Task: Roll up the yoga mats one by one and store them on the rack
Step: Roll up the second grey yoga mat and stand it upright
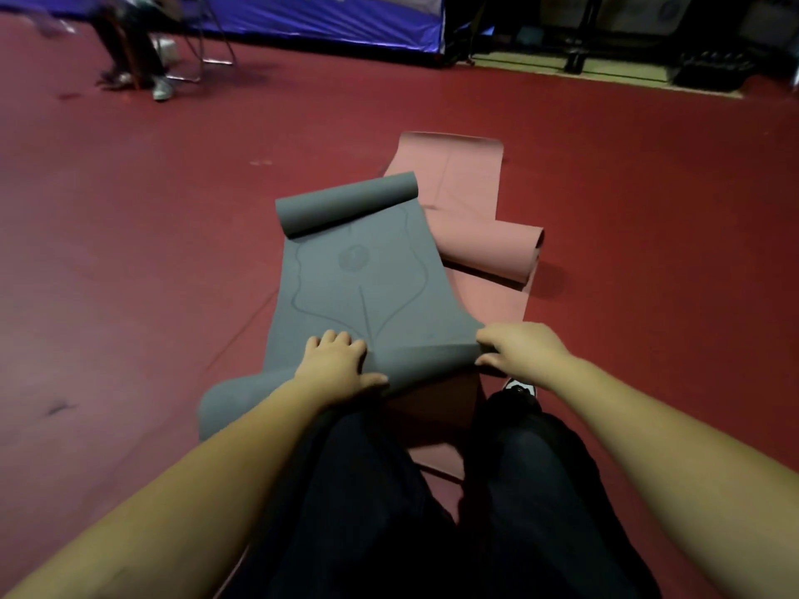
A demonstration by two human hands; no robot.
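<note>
Red floor [129,252] carrying two yoga mats. Grey mat [359,274] lies lengthwise ahead of the person, its far end curled into a loose roll, its near end folded over between the hands; it partly overlaps the pink mat [458,188], which extends behind and to the right, one section curled up. Left hand [341,361] rests flat on the grey mat's near fold, fingers spread and straight. Right hand [519,345] pinches the mat's right edge, fingers curled round it. Background: blue banner [346,19]; a seated person's legs [129,49].
</note>
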